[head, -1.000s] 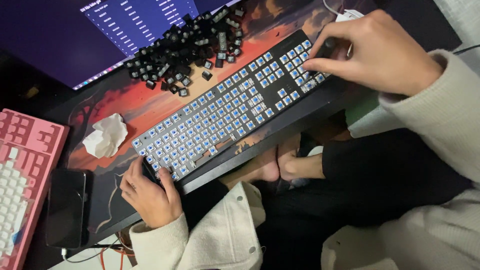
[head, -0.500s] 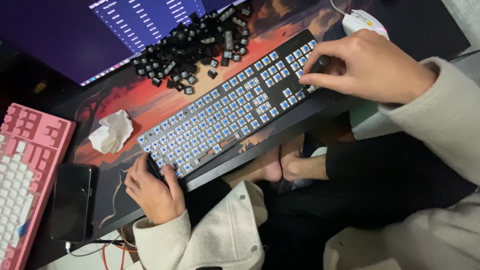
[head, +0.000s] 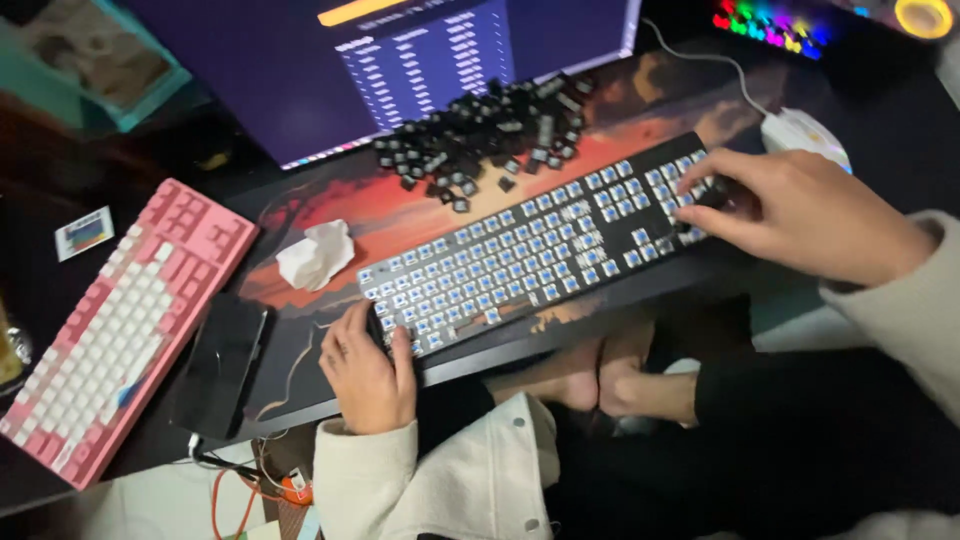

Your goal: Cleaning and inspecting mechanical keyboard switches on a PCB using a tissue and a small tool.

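Dark desk surface, covered across its middle by a long desk mat printed with an orange-red sunset scene. On that mat, lying at a slant, sits the black full-size mechanical keyboard stripped of its keycaps — rows of bare blue-and-white switches exposed from end to end.

My left hand grips the keyboard's near-left corner, fingers curled together against the edge, thumb lying along the frame. My right hand rests over the far-right end, at the number-pad block; thumb and forefinger are drawn together at a small dark item there, though I cannot tell exactly what is pinched. The remaining fingers are bent and held close.

Just beyond the keyboard, touching the mat, lies a loose heap of black keycaps. A crumpled white tissue sits just beside the keyboard's left end. A white corded mouse lies near my right hand, behind it.

Further left — well apart from the stripped board — a pink and white keyboard lies at an angle, with a flat black phone-like slab between it and my left hand. A lit monitor with a purple screen stands at the back. Rainbow-coloured lights glow at the far right corner.

Below the desk edge, bare feet and my cream-coloured sleeves are visible.
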